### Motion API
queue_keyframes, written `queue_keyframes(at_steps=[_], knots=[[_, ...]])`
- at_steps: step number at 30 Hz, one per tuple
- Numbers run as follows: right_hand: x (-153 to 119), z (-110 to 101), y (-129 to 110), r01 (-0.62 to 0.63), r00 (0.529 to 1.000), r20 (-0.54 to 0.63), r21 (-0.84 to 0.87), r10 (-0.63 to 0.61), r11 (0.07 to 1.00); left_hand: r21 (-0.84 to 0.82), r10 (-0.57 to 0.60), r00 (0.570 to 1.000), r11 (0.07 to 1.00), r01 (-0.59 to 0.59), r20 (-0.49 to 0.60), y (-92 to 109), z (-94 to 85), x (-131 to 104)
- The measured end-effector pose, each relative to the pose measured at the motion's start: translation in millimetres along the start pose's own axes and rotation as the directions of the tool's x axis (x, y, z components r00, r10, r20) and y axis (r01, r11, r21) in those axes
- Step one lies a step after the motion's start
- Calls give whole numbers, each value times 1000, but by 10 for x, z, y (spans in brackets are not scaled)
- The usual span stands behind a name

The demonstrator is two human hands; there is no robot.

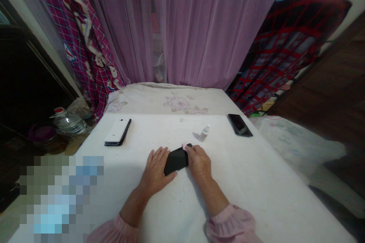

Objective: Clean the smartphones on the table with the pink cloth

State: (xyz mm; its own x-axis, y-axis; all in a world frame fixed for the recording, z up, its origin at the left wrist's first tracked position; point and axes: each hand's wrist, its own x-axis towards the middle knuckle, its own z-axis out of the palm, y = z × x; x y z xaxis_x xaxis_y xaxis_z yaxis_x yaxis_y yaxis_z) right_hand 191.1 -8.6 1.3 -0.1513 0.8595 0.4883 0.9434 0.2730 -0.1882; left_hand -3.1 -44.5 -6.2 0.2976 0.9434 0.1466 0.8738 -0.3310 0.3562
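A black smartphone (pixel 176 161) lies screen up on the white cloth, slightly slanted. My left hand (pixel 155 169) grips its left end, thumb at the near edge and fingers along the far side. Pinched in my right hand (pixel 200 161) is a small pink piece of cloth or sponge (pixel 185 146), pressed on the phone's far right corner. Most of that pink piece is hidden by my fingers. Just beyond my right hand stands a small white bottle (pixel 204 133).
At the table's left is a white phone (pixel 117 131) on top of dark ones. Black phones (pixel 240 125) lie at the right edge. A white cloth (pixel 251 197) covers the table. Purple curtains (pixel 196 26) hang behind; a large water bottle (pixel 68 122) stands left of the table.
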Motion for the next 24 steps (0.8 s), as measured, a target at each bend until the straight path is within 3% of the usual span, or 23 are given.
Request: queue_keyframes(at_steps=[5,13,20,24], knots=[[-89,10,-244,141,990,-10,89,-141,986,19,-7,1000,1000,7,-6,9,-1,-6],[-3,-2,201,-48,998,-29,7,48,999,13,-23,999,1000,23,25,36,-25,1],[-183,-7,-149,149,989,-27,87,-148,985,11,-2,1000,1000,2,-21,22,2,-10],[-158,-37,-91,109,994,-25,88,-107,990,9,-5,1000,1000,5,-11,26,-5,-10]])
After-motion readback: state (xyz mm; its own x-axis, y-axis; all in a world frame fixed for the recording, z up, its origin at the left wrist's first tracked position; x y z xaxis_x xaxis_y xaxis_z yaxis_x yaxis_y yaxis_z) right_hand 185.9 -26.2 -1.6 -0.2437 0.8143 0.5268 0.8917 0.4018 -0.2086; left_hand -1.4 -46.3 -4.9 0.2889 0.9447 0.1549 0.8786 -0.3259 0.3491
